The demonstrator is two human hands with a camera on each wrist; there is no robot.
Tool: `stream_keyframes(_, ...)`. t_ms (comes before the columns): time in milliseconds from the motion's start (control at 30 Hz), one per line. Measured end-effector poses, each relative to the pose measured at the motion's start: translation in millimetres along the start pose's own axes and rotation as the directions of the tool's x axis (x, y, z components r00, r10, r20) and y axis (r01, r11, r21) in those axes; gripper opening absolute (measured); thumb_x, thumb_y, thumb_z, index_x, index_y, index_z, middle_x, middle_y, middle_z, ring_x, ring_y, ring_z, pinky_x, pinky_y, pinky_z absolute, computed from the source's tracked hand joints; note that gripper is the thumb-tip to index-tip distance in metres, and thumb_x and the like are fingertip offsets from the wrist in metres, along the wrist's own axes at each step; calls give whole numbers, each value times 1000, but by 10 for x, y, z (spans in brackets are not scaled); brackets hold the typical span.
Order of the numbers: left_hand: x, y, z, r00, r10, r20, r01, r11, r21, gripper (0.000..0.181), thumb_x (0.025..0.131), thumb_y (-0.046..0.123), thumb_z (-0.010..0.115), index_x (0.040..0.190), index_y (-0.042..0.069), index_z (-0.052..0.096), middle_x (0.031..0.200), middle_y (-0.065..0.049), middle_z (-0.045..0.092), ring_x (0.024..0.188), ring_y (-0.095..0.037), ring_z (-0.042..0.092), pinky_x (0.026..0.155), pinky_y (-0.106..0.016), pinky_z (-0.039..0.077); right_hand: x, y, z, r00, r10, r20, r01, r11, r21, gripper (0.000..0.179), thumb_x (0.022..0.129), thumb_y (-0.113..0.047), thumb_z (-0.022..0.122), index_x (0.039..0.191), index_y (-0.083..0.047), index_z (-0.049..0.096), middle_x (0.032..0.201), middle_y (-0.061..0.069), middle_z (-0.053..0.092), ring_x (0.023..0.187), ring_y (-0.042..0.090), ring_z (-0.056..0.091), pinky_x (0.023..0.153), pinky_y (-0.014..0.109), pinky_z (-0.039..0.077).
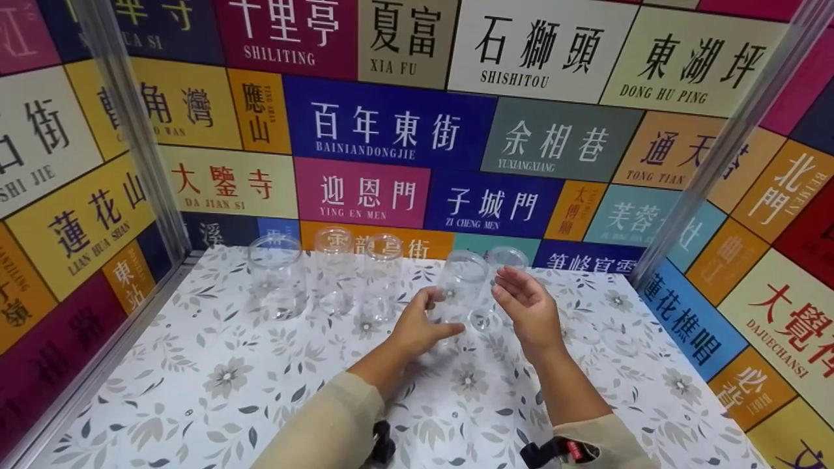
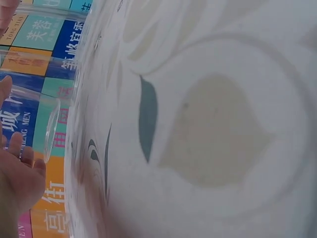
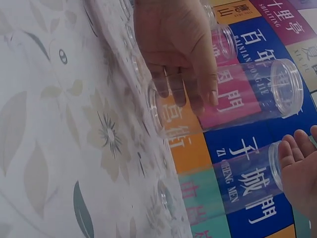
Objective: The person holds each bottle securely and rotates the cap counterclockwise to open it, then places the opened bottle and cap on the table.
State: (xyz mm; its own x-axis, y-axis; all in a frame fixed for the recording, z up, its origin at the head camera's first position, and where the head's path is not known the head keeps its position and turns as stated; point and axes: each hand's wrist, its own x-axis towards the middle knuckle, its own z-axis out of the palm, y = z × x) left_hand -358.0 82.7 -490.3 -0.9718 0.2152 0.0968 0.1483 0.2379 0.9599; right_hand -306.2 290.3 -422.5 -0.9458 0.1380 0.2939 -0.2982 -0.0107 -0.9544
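Between my hands stands a tall clear jar (image 1: 464, 277) with a ring-shaped rim. My left hand (image 1: 417, 326) holds its left side low down, thumb in front and fingers reaching round behind. In the right wrist view the left hand (image 3: 173, 44) overlaps the jar's lower half (image 3: 247, 101). My right hand (image 1: 531, 309) is raised to the right with fingers loosely extended, nothing in its grasp. Its fingertips are close to the rim of a second clear jar (image 1: 508, 255) just behind. A small clear round piece (image 1: 485, 320) lies on the table between the hands.
To the left stand a wide clear jar (image 1: 277, 280) and two narrower clear jars (image 1: 333, 273), (image 1: 383, 280). Clear, lid-like discs (image 1: 619, 340) lie at the right. Colourful sign-covered walls (image 1: 391, 124) enclose the flower-patterned table (image 1: 273, 391) at the back and sides.
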Motion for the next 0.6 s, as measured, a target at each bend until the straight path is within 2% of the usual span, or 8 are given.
stream_keyframes(100,-46,21,-32,1000,17,6,-17,1000,-21,83,79,38,96,147,16,54,150,-3,62,149,-29,52,127,-48,42,4,-6,64,1000,6,6,-5,1000,-20,54,101,-7,72,152,0,54,151,17,62,138,22,62,104,16,56)
stream_keyframes(267,-145,63,-100,1000,16,22,-15,999,-49,85,79,38,96,149,18,52,154,-3,61,150,-28,51,127,-51,41,18,-11,140,999,24,35,-23,1000,-21,59,102,-7,70,157,0,48,159,18,53,143,25,56,105,14,54)
stream_keyframes(433,-222,92,-154,1000,22,15,-22,1000,-5,86,79,41,95,151,22,52,152,-2,61,146,-27,52,123,-51,45,29,-17,185,998,20,58,-19,999,-28,62,102,-5,70,159,0,46,164,18,48,148,32,51,103,13,54)
stream_keyframes(600,-291,91,-216,999,46,11,-46,998,30,87,79,41,95,153,24,52,150,-2,61,143,-26,52,121,-51,46,32,-24,228,997,7,81,-3,999,-44,63,101,-6,71,159,-1,47,164,18,49,146,33,53,103,13,55)
